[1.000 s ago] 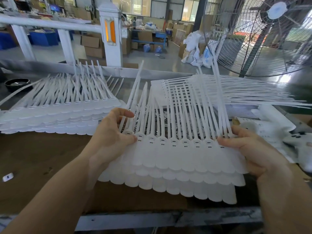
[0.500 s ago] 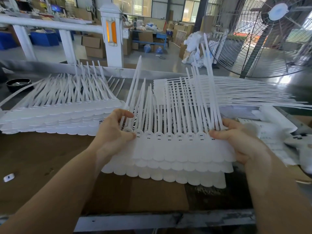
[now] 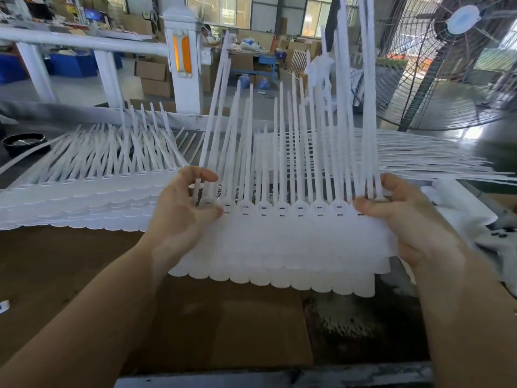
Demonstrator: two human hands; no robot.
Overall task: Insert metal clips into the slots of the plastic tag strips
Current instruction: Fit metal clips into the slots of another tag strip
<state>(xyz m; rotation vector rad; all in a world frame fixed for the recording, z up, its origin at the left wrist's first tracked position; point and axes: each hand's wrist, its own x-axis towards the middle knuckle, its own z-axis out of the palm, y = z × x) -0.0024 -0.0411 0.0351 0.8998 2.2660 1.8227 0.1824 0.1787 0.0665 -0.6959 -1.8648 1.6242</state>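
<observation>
A stack of white plastic tag strips (image 3: 282, 247) is lifted and tilted above the brown table, its long thin tails pointing up and away. Small dark slots with metal clips run in a row along the top strip (image 3: 281, 210). My left hand (image 3: 181, 217) grips the stack's left end, thumb on top beside the first slot. My right hand (image 3: 402, 219) grips the right end, thumb pressed on the top strip. No loose clips are visible.
Another pile of white tag strips (image 3: 84, 197) lies to the left on the table (image 3: 56, 275). More strips (image 3: 419, 158) fan out at the right rear. A black bowl (image 3: 23, 142) sits far left. A large fan (image 3: 453, 60) stands behind right. White paper (image 3: 470, 219) lies at right.
Both hands have raised the stack and tipped it toward me, so the tails now stand nearly upright. The layers have been squared together.
</observation>
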